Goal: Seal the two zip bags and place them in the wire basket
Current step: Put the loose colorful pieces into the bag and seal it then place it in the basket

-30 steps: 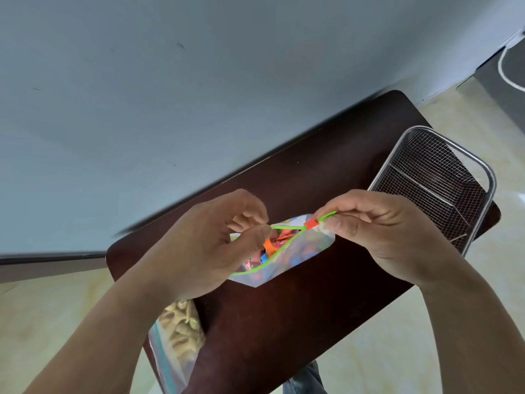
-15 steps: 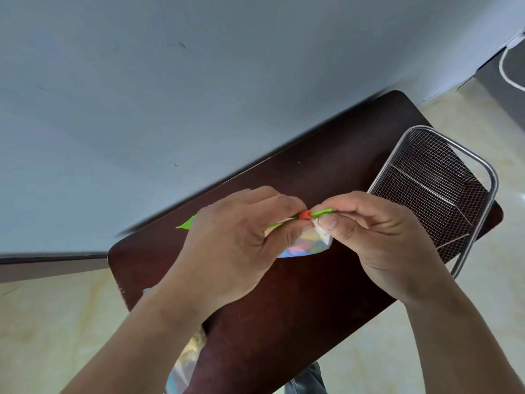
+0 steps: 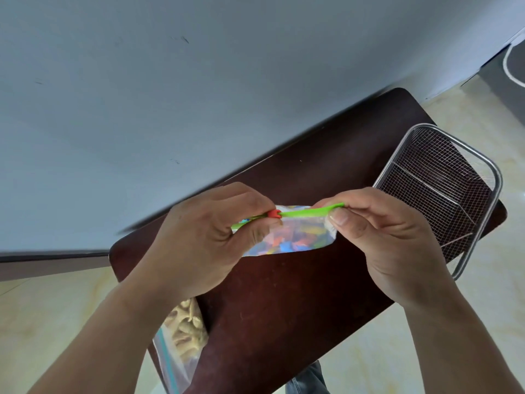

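Note:
A clear zip bag (image 3: pixel 295 237) with colourful pieces inside and a green zip strip is held just above the dark table. My left hand (image 3: pixel 210 240) pinches the orange slider (image 3: pixel 273 214) on the strip, left of its middle. My right hand (image 3: pixel 383 240) grips the strip's right end. A second clear bag (image 3: pixel 181 336), with a blue zip strip and holding beige pasta, lies at the table's near left edge, partly under my left forearm. The wire basket (image 3: pixel 443 191) stands empty at the table's right end.
The dark brown table (image 3: pixel 284 308) is small with rounded corners and stands against a grey wall (image 3: pixel 199 95). Pale tiled floor surrounds it. A white cable (image 3: pixel 508 69) lies on a dark surface at the far right.
The bag's mouth gaped one second ago. My left hand took the orange slider near my right hand and has drawn it leftward along the green strip, shutting the right part.

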